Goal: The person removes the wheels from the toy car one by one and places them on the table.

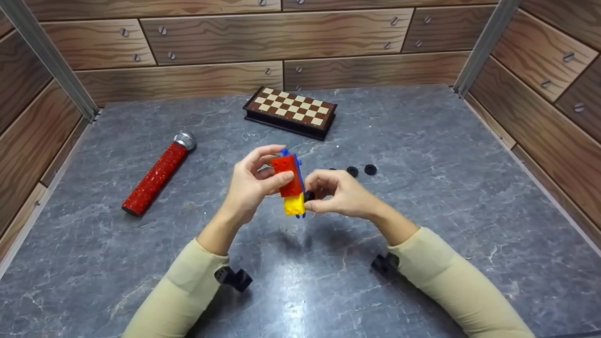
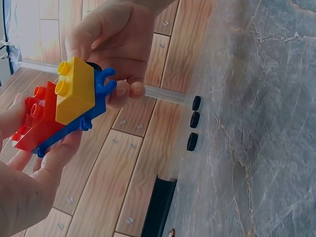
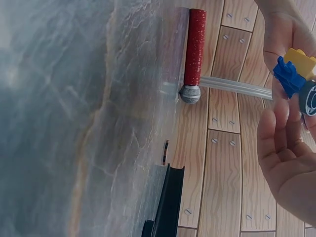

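Observation:
Above the middle of the table, my left hand (image 1: 249, 183) grips a toy block car by its red brick (image 1: 283, 164), thumb on one side and fingers on the other. A yellow brick (image 2: 76, 94) sits at the end nearer me. Both bricks are on a blue chassis (image 2: 100, 101) with hooks at its ends. My right hand (image 1: 345, 193) pinches a black wheel (image 3: 309, 98) against the side of the chassis near the yellow brick. Whether the wheel is seated on its axle is hidden. Beyond the right hand lie loose black wheels (image 1: 370, 170), one partly covered.
A folded chessboard box (image 1: 292, 109) stands toward the back of the grey table (image 1: 422, 155). On the left lies a red glitter microphone (image 1: 157, 173) with a silver head. Wood-patterned walls (image 1: 277, 40) enclose the back and sides.

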Available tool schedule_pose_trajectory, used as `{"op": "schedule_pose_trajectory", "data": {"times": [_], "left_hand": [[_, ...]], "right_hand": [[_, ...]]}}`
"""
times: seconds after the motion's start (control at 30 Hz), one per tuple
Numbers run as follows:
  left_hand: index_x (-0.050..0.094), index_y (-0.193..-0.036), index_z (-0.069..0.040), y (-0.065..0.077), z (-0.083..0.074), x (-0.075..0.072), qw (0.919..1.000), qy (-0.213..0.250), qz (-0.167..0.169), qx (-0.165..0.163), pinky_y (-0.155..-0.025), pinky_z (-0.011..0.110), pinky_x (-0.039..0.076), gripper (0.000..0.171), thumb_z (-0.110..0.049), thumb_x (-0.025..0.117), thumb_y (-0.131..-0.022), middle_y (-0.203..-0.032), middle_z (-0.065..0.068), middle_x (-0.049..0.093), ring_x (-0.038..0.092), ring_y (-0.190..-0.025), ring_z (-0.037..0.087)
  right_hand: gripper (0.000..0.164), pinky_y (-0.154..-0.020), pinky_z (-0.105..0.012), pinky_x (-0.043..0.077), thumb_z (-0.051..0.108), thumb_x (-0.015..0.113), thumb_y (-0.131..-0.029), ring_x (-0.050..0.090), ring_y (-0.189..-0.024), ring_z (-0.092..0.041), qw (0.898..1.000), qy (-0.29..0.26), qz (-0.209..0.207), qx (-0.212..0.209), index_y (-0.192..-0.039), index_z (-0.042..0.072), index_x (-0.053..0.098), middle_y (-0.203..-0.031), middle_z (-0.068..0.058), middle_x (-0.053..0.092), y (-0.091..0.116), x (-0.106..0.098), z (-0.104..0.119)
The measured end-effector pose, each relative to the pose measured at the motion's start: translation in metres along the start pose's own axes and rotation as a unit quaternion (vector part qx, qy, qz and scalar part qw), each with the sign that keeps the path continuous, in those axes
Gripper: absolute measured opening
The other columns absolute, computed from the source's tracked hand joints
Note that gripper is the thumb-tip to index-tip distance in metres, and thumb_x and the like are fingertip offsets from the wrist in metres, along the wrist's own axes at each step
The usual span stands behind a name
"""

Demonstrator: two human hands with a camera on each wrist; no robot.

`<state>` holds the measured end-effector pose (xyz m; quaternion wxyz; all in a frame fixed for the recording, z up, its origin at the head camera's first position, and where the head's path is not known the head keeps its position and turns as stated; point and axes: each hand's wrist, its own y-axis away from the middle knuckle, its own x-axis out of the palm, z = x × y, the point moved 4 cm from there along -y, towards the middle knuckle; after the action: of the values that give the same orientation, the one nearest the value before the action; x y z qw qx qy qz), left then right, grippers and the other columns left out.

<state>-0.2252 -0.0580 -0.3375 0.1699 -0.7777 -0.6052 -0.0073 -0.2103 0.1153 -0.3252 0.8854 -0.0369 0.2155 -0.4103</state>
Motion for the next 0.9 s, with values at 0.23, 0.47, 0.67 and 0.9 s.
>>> {"op": "schedule_pose_trajectory", "data": {"times": [0.23,0.47,0.67,0.9], "left_hand": [[0.055,-0.123,-0.002,0.001,0.001,0.001,1.0,-0.006,0.002,-0.004,-0.067,0.039,0.055,0.05,-0.001,0.074,-0.077,-0.107,0.019,0.057,0.064,-0.086,0.032],[0.056,-0.121,-0.004,0.002,0.001,0.001,0.9999,-0.006,0.008,-0.011,-0.068,0.042,0.055,0.048,-0.002,0.074,-0.077,-0.107,0.019,0.058,0.064,-0.088,0.032],[0.054,-0.123,-0.002,0.003,0.002,0.002,0.9996,0.002,0.026,-0.015,-0.071,0.046,0.054,0.05,-0.005,0.075,-0.077,-0.111,0.019,0.057,0.064,-0.09,0.033],[0.055,-0.122,-0.003,0.003,0.002,0.002,0.9995,0.014,0.027,-0.012,-0.072,0.047,0.053,0.05,-0.004,0.076,-0.076,-0.11,0.02,0.057,0.064,-0.089,0.033]], "right_hand": [[0.015,-0.068,-0.042,0.052,-0.006,0.068,-0.077,0.058,-0.069,-0.017,1.0,0.016,0.012,-0.005,-0.09,-0.007,0.06,-0.082,-0.014,0.065,0.0,-0.001,-0.001],[0.014,-0.07,-0.036,0.052,-0.004,0.069,-0.078,0.058,-0.071,-0.016,0.999,0.028,0.035,-0.012,-0.09,-0.006,0.061,-0.084,-0.012,0.065,0.0,-0.002,-0.001],[0.014,-0.072,-0.04,0.051,-0.006,0.069,-0.079,0.059,-0.074,-0.019,0.998,0.02,0.054,-0.027,-0.089,-0.009,0.06,-0.085,-0.015,0.065,0.0,-0.002,-0.001],[0.015,-0.074,-0.035,0.051,-0.008,0.069,-0.078,0.059,-0.076,-0.018,0.997,0.025,0.053,-0.042,-0.09,-0.006,0.06,-0.085,-0.015,0.064,-0.004,-0.006,-0.023]]}}
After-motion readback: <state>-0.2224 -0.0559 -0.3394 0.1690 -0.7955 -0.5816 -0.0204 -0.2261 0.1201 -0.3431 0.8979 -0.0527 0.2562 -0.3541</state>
